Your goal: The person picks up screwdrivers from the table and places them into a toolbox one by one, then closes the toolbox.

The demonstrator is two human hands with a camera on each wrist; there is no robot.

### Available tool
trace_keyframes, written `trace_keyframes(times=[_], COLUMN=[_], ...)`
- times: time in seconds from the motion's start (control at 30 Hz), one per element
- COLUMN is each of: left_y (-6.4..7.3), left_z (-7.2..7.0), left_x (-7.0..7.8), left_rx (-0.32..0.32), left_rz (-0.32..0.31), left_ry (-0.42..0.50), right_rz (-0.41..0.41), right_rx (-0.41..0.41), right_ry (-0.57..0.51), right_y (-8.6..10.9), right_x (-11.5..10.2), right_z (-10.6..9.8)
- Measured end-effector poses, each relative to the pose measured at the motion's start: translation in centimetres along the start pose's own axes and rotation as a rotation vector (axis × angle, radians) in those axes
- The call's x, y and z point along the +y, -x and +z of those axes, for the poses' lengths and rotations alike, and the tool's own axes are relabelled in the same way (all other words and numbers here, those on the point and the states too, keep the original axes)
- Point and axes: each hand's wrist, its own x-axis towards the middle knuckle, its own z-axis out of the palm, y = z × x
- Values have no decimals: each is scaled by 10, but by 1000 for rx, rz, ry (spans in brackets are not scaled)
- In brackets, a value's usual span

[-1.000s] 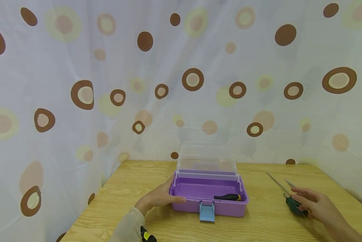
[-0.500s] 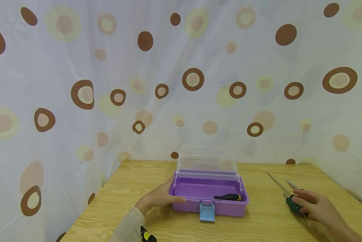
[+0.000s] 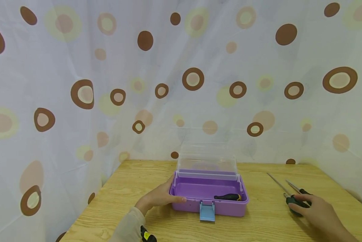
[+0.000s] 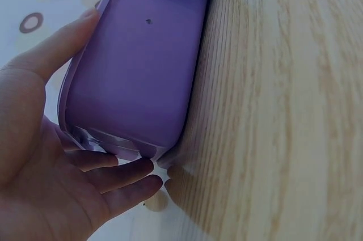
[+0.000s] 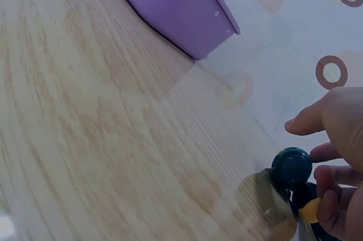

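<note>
In the head view, my left hand [image 3: 158,196] grips the left end of a purple toolbox [image 3: 190,205], its thumb on the front rim. The clear lid [image 3: 206,164] stands raised and the light-blue latch [image 3: 207,212] hangs down in front. A screwdriver with a black and yellow handle [image 3: 228,197] lies inside. My right hand [image 3: 318,212] is over a dark green screwdriver handle [image 3: 293,205]. In the right wrist view its thumb stands apart from that handle [image 5: 292,167], fingers beside it and a yellow-and-black handle [image 5: 309,210]. A second screwdriver [image 3: 304,191] lies just beyond.
All of this stands on a light wood table [image 3: 132,178]. A pale curtain [image 3: 159,111] with brown circles hangs behind and at both sides. By my left sleeve, at the bottom edge, is a black and yellow object [image 3: 147,234], partly cut off.
My right hand has shifted slightly down and back, fingers lower over the handles, so the second screwdriver's black handle now shows. My left hand and the toolbox have stayed put.
</note>
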Motion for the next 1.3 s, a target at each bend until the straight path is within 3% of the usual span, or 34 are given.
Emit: trace_keyframes(times=[0.13, 0.33, 0.73, 1.3], left_y=[0, -1, 1, 0], left_z=[0, -1, 0, 0], left_x=[1, 1, 2, 1], left_rx=[-2, -2, 7, 6], left_rz=[2, 3, -9, -2], left_ry=[7, 0, -11, -6], right_rz=[-27, 5, -12, 25], right_rx=[33, 22, 19, 22], right_ry=[70, 116, 251, 223], right_y=[-3, -3, -5, -4], right_x=[3, 3, 2, 2], right_z=[3, 4, 10, 9])
